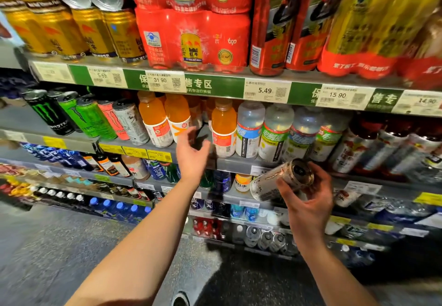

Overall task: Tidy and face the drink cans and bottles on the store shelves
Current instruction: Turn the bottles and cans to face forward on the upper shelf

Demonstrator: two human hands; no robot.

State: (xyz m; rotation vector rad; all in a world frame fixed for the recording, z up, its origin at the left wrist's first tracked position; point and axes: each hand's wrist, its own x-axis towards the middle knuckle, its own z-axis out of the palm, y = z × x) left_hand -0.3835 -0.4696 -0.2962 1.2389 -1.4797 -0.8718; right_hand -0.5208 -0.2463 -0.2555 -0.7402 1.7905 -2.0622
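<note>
Gripped in right hand: pale metal can, glossy, coppery rim; up-left of grip, clear plastic bottles, smooth, papery labels; far above, shiny gold cans, glossy red shrink-wrap

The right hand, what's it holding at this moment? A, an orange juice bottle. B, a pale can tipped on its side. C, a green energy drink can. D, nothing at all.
B: the right hand has its fingers curled round a pale can tipped sideways in front of the shelves, its end facing the camera, while the left hand reaches open toward the gap between the orange bottles.
</note>
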